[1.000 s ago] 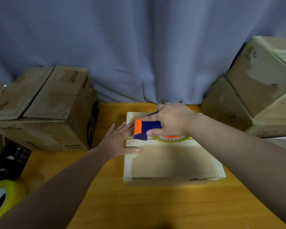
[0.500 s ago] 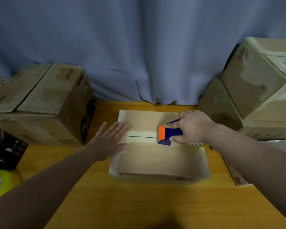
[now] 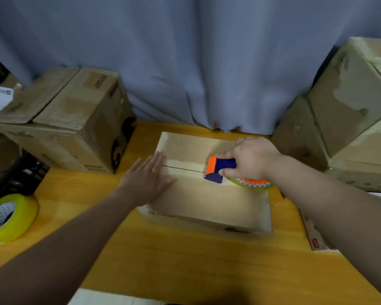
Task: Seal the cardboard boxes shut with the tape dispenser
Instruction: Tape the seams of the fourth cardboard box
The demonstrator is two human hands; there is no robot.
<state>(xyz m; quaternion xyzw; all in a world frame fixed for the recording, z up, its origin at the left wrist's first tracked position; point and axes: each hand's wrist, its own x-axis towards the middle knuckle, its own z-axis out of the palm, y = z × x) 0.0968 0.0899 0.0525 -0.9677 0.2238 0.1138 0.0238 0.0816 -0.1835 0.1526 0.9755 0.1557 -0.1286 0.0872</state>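
- The left hand (image 3: pixel 147 179) lies flat, fingers straight, on the left edge of the cardboard box (image 3: pixel 207 205) in the middle of the table (image 3: pixel 185 260); it has barely shifted.
- The tape dispenser (image 3: pixel 220 169) has slid rightward along the seam (image 3: pixel 183 168), from beside that hand to past the box's middle, and a pale strip trails behind it.
- The right hand (image 3: pixel 249 161), fingers wrapped round the dispenser, probably still has the last stretch and the cut to do.

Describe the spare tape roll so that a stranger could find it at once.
Start at the orange wooden table. Follow its left edge, in front of the big brown box, to the yellow tape roll. Unlike the roll in the blue-and-orange dispenser that the right hand grips, it lies loose, untouched.
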